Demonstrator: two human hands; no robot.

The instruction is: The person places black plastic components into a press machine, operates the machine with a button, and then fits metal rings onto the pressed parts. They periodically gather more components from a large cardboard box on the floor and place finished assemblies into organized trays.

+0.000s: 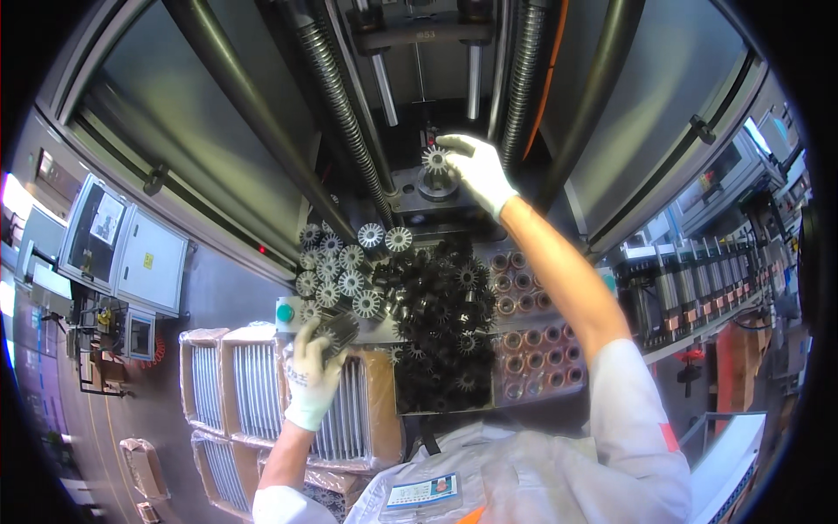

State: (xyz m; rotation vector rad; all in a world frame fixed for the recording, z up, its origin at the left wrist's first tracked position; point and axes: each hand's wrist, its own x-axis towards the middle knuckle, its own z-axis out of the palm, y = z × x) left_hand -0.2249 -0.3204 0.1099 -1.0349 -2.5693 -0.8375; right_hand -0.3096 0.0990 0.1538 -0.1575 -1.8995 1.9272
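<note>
My gloved right hand [480, 172] is at the press, its fingers curved around the edge of a toothed metal core [434, 158]. That core stands over the round fixture [437, 185] on the press base; whether it rests on the fixture I cannot tell. My gloved left hand [312, 374] grips a dark toothed core [339, 334], tilted, at the front left of the work surface. Just beyond it stand several upright cores [351, 282] with bright toothed ends. Many dark cores [443, 323] lie heaped in the middle.
Copper-coloured rings [526, 360] sit in rows at the right. Boxes of metal rods [258, 381] stand at the lower left. A green button [285, 312] is beside my left hand. Press columns [253, 113] and ball screws [345, 100] rise around the fixture.
</note>
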